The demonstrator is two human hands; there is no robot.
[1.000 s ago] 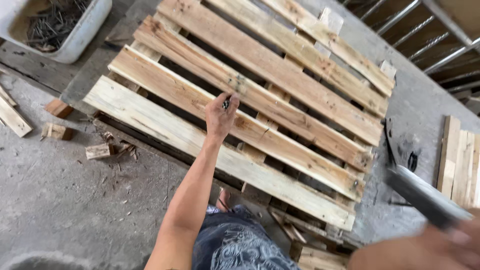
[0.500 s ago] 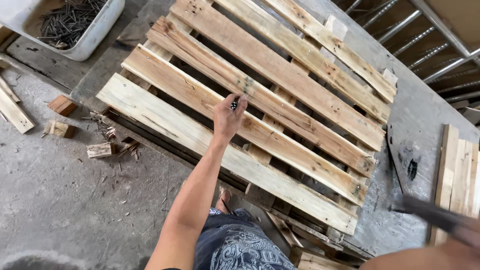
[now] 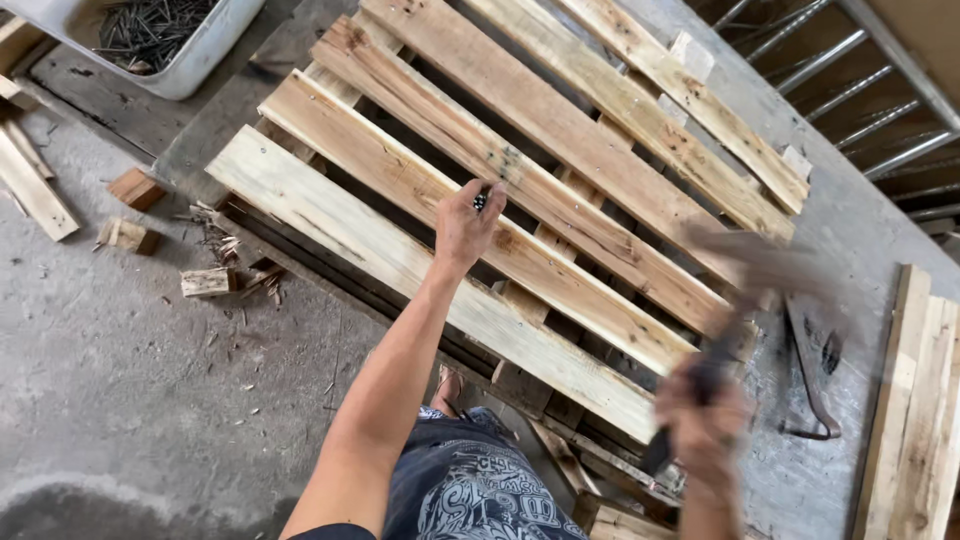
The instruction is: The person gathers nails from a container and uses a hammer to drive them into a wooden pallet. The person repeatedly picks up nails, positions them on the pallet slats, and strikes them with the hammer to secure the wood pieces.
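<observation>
A white tub (image 3: 190,60) at far left holds a heap of dark nails (image 3: 150,25). The left hand (image 3: 468,222), arm stretched out over the wooden pallet (image 3: 520,200), pinches small dark nails (image 3: 480,201) in its fingertips above a slat. The right hand (image 3: 703,420), near right, is clenched on a blurred hammer (image 3: 745,290). Three wood offcuts (image 3: 135,188) lie on the floor at left

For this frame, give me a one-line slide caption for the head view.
Left hand pinches nails over a wooden pallet while the right hand grips a motion-blurred hammer.
</observation>
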